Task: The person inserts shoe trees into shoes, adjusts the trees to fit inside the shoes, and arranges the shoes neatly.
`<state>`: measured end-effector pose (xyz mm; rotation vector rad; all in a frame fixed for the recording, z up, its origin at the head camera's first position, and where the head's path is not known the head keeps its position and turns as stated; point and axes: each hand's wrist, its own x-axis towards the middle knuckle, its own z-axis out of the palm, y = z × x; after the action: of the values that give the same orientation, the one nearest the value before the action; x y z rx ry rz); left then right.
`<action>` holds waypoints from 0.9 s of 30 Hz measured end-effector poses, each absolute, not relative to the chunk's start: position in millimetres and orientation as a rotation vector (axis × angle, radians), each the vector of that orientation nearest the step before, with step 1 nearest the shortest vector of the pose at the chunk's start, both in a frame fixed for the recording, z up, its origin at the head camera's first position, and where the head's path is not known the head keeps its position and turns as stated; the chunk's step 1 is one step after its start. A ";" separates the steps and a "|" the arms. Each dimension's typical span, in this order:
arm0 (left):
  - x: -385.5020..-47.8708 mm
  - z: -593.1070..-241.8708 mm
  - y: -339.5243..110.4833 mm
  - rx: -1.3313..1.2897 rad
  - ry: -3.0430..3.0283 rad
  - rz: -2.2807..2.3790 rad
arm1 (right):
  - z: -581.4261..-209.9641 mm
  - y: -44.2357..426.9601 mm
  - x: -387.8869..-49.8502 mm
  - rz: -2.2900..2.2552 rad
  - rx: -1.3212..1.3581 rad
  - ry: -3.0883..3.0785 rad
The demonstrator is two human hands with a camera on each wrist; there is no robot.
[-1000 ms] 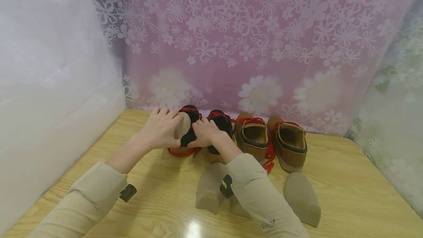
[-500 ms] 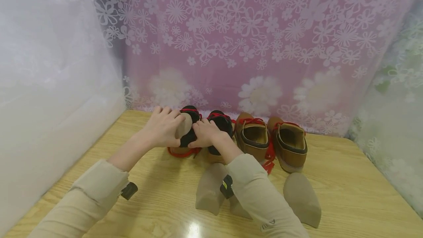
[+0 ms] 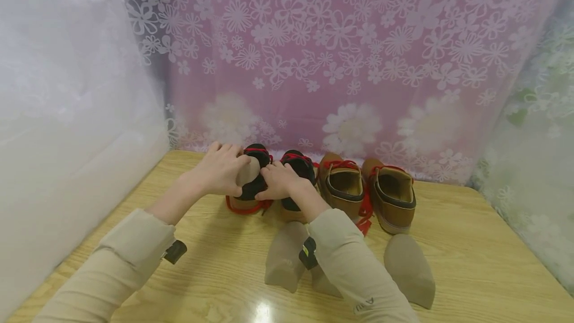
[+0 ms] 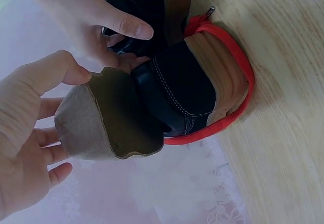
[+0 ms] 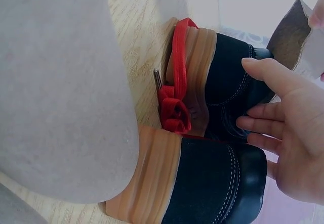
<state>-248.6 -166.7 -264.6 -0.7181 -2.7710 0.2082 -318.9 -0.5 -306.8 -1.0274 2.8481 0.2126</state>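
My left hand (image 3: 219, 171) holds a grey-brown moulded-pulp shoe insert (image 4: 83, 128) between thumb and fingers, its hollow end facing the shoe opening in the left wrist view. The insert is over the collar of the leftmost black shoe (image 4: 177, 82), which has a tan sole and a red lace; how far it reaches inside is hidden. My right hand (image 3: 280, 181) grips this shoe at its heel and side, thumb on the back and fingers at the collar (image 5: 273, 118). The second black shoe (image 3: 301, 166) stands just right of it, partly behind the right hand.
Two brown shoes with red laces, the nearer-left one (image 3: 343, 188) and the rightmost one (image 3: 394, 198), stand on the wooden table (image 3: 215, 273). In front lie more inserts (image 3: 284, 255), including one at the right (image 3: 409, 268). A pink floral curtain (image 3: 287, 64) hangs behind.
The left hand and its insert have tilted and shifted slightly, with the insert's visible face looking smaller. The right hand stays almost still on the black shoe.
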 end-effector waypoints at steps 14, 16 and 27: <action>-256.3 -254.9 -163.8 -0.723 -2.819 0.127 | -307.7 2.1 -322.4 0.177 -1.044 2.840; -257.2 -253.1 -162.8 -0.733 -2.827 0.138 | -307.4 2.3 -322.9 0.176 -1.042 2.842; -256.1 -250.1 -161.9 -0.741 -2.863 0.165 | -311.5 1.7 -320.4 0.151 -1.025 2.872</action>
<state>-256.1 -161.9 -250.1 -0.7413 -2.8626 0.1647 -320.4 1.7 -311.5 -1.0248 2.8720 0.1514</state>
